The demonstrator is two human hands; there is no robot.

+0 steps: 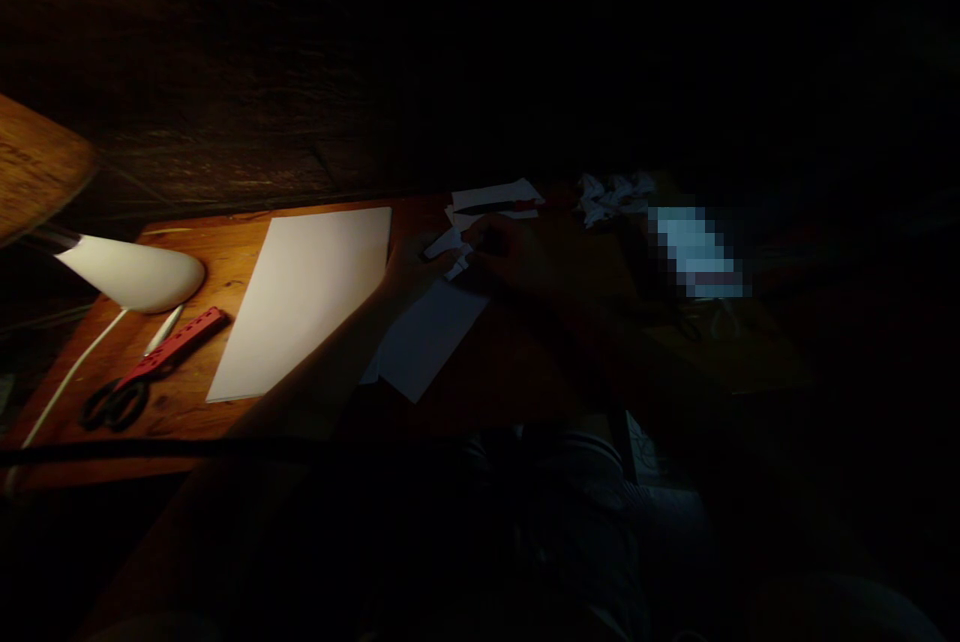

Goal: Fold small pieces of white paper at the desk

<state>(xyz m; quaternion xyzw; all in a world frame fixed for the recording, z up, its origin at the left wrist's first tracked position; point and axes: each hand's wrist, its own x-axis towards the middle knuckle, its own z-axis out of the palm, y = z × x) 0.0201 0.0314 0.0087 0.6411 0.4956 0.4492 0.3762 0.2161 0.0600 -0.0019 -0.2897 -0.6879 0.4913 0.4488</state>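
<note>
Over the middle of the wooden table, my left hand (415, 260) and my right hand (511, 250) are close together, both closed on a small folded piece of white paper (444, 244). The fingers are in deep shadow, so their exact grip is hard to see. Just below the hands lie loose white sheets (431, 342), partly overlapping. Left of them, a larger stack of white paper (307, 292) catches the lamplight, and my left forearm crosses its lower right edge. Behind my hands, a dark slim tool with a reddish end (491, 208) rests on more paper (491, 194).
A white lamp base (142, 272) with a cable stands at the left, near black-handled scissors (124, 402), a red perforated strip (180, 342) and a white pen-like object (163, 330). Crumpled paper (611, 197) lies at the back right, near a bright pixelated rectangle (697, 252). The right side is very dark.
</note>
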